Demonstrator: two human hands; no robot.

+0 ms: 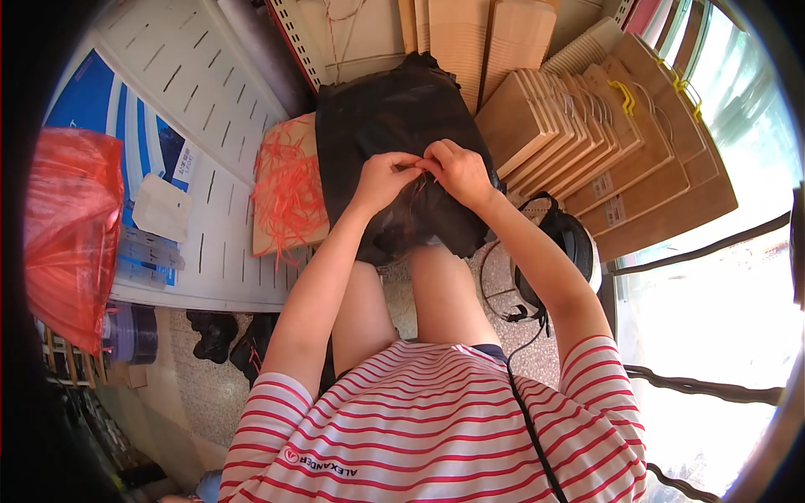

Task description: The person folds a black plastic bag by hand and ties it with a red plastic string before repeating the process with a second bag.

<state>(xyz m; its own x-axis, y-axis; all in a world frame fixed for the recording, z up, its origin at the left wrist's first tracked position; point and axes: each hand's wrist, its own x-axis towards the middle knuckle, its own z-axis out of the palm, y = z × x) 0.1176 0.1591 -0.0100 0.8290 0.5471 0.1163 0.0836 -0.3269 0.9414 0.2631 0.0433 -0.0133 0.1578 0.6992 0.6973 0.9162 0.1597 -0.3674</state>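
A black plastic bag [386,117] stands in front of my knees. My left hand [381,178] and my right hand [457,170] meet over the near side of the bag. Both pinch a thin red string [423,164] between their fingertips, close together. Gathered bag plastic bunches just under the fingers. I cannot tell whether the string is knotted.
A pile of red strings [289,189] lies on cardboard left of the bag. Wooden cutting boards [587,126] lean in rows at the right. A red plastic bag [67,226] hangs at far left beside a white slotted panel [193,84]. A black fan [570,239] sits by my right knee.
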